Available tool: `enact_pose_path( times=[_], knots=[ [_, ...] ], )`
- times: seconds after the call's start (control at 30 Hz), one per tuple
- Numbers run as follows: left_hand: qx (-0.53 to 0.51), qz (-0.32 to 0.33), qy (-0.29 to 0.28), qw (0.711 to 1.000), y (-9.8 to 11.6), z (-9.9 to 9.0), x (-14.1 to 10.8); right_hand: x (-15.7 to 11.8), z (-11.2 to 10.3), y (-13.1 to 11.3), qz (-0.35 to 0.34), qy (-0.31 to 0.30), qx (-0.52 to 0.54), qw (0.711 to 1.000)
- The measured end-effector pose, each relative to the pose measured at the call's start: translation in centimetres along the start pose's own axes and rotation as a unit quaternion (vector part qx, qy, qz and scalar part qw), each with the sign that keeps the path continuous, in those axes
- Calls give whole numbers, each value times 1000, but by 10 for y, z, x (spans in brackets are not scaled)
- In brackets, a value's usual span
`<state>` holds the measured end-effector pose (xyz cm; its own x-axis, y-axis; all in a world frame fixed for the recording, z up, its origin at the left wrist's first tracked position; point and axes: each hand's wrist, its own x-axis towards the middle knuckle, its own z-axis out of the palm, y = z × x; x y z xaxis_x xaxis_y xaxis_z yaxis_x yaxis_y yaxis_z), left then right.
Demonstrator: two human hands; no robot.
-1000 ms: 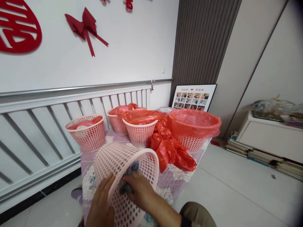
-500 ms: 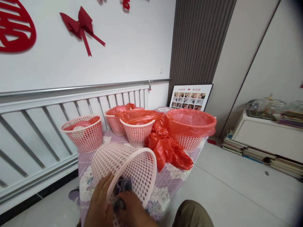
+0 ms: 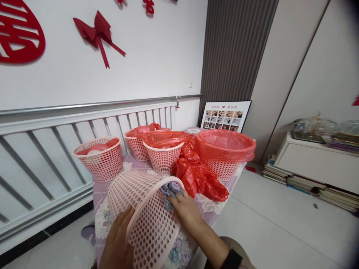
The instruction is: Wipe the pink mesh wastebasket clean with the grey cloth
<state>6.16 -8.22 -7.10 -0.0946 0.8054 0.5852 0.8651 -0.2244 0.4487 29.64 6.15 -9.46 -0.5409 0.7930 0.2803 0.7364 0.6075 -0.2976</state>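
Observation:
A pink perforated plastic basket (image 3: 131,194) lies tilted on its side on the table, its mouth turned toward me. My left hand (image 3: 119,235) grips its near rim, fingers on the outer wall, the thumb by the rim. In my right hand (image 3: 185,211) is a crumpled grey-purple cloth (image 3: 171,192), pressed against the inside of the basket near the upper right rim. Part of the cloth is hidden under the fingers.
Behind stand pink baskets with red plastic bags in them: one at left (image 3: 101,160), one in the middle (image 3: 164,158), one farther back (image 3: 137,145). A red-lined basket (image 3: 224,153) is at right, beside bunched red bags (image 3: 196,172). A flowered tablecloth (image 3: 209,203) covers the table.
My right hand has moved the cloth from the lower left inside the basket up to the upper right rim. My left hand and the basket have stayed nearly still.

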Motion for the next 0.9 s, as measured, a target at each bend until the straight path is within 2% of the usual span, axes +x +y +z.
enact_pose_path(
  times=[0.07, 0.13, 0.27, 0.37, 0.47, 0.53, 0.57, 0.6, 0.63, 0.7, 0.73, 0.8, 0.9],
  knots=[
    [5, 4, 2, 1000, 0, 1, -2, -18, 21, 7, 16, -13, 5, 1000],
    [8, 4, 6, 1000, 1, 2, -2, -40, 47, -1, 52, -23, 47, 997],
    [2, -6, 11, 1000, 5, 2, -1, -70, 93, -41, 106, -58, 164, 979],
    [-4, -19, 16, 1000, 9, 1, 1, -75, 111, -69, 113, -119, 251, 954],
    [-9, -35, 7, 999, 11, 0, 3, -72, 104, -86, 90, -149, 348, 921],
    [-9, -37, 6, 999, 10, 0, 3, -62, 83, -90, 62, -152, 409, 898],
    [-10, -35, 8, 999, 9, 0, 3, -54, 68, -90, 48, -141, 419, 896],
    [-10, -30, 12, 999, 8, 1, 3, -43, 53, -89, 37, -120, 413, 902],
    [-11, -26, 13, 1000, 7, 1, 2, -29, 38, -85, 18, -88, 369, 925],
    [-13, -23, 14, 1000, 5, 2, 1, 1, 16, -71, 6, -15, 226, 974],
    [-13, -24, 13, 1000, 5, 2, 1, 16, 11, -62, 7, 4, 157, 987],
    [-13, -23, 7, 1000, 4, 3, 0, 37, 13, -44, 13, -4, 61, 998],
    [-13, -9, -4, 1000, 5, 4, 1, 43, 42, -34, 27, -59, 28, 997]
  ],
)
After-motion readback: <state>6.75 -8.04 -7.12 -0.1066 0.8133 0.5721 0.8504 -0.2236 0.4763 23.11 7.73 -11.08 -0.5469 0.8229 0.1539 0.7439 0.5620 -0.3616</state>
